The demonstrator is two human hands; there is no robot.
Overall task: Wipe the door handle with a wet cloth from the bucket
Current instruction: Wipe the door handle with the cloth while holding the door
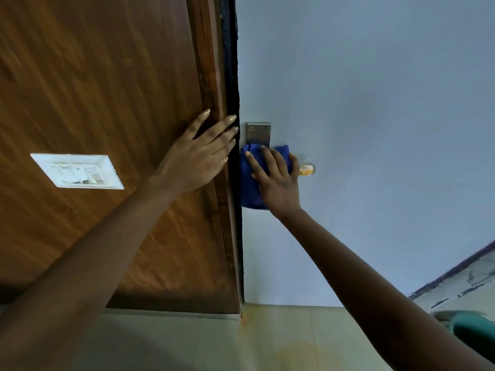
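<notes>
A blue cloth (250, 183) covers the door handle on the pale blue door (375, 103). My right hand (278, 180) lies over the cloth with fingers wrapped on it, pressing it onto the handle. Only the handle's tip (306, 170) sticks out to the right of my fingers, and the steel backplate (258, 133) shows above the cloth. My left hand (198, 156) rests flat with fingers spread on the brown wooden frame (211, 89) just left of the door's edge, holding nothing.
A white switch plate (77, 171) sits on the brown wood panel to the left. The tiled floor (267, 341) lies below, with a yellowish stain near the door's bottom. A teal object (474, 333), partly cut off, is at the lower right edge.
</notes>
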